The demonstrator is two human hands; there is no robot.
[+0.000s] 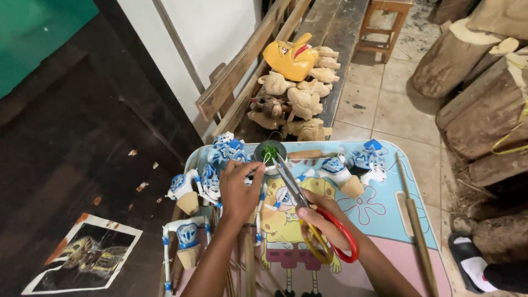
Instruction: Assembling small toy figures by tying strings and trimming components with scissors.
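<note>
Green thread in dark cup (270,150); right hand (322,217) gripping scissors (308,212), left hand (239,190) closed on puppet (212,184).

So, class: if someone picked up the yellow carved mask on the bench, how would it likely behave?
The yellow mask looks like carved wood, so probably stiff and fairly light. It lies tilted on a heap of unpainted carved pieces, so a push might slide it off. Its thin upper tip could chip.

Scissors (308,209) on table (407,181), puppets (209,170) left
</note>
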